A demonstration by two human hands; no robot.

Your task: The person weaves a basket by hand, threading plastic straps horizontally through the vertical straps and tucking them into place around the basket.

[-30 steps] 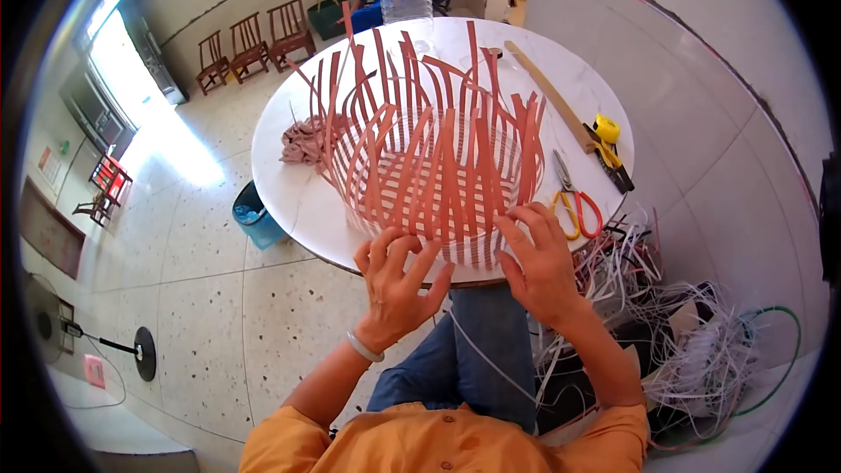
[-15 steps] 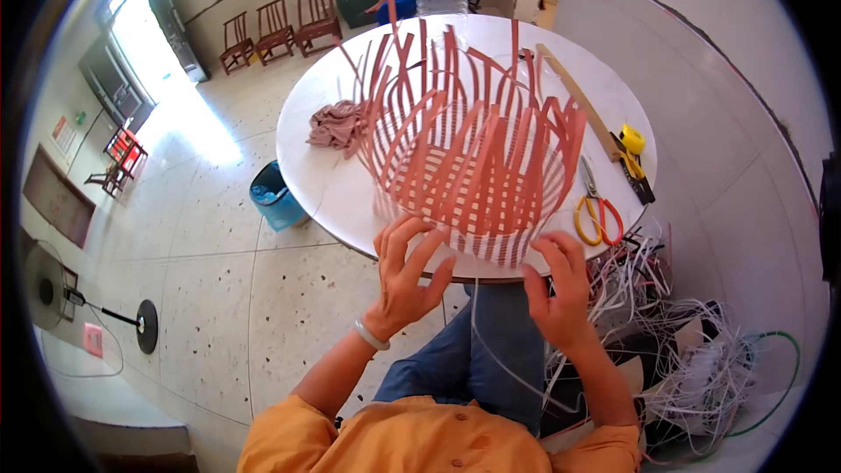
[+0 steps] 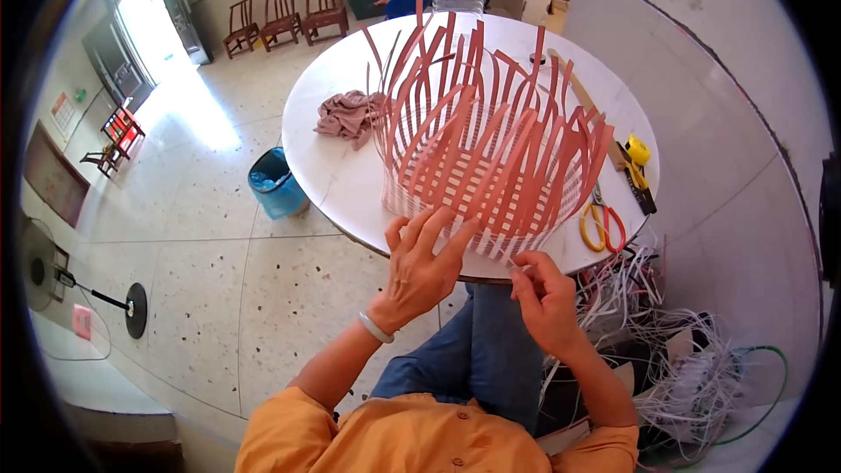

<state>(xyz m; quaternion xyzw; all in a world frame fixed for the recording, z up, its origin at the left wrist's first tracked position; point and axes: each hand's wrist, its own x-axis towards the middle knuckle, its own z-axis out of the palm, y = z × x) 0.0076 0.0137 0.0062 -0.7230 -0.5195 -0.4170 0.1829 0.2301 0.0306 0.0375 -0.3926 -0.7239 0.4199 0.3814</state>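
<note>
A half-woven basket [image 3: 491, 175] of reddish-brown and white flat strips stands on the round white table [image 3: 328, 184], its loose brown ends sticking up and outward. My left hand [image 3: 422, 258] rests its spread fingers against the basket's near left side. At the basket's lower front edge, my right hand [image 3: 545, 302] pinches thumb and forefinger together at what looks like the end of a thin white strip [image 3: 512, 263]. Most of that strip is hidden by the fingers.
Pliers with red and yellow handles [image 3: 603, 226], a yellow tape measure [image 3: 637, 151] and a wooden stick [image 3: 578, 88] lie on the right. A crumpled cloth [image 3: 349, 116] lies left. Tangled white strips [image 3: 692, 403] fill the floor at right; a blue bin [image 3: 279, 188] stands left.
My right hand has gone from spread fingers to a pinch at the basket's front. My left hand has shifted right along the basket. The white strip hanging over my lap no longer shows there.
</note>
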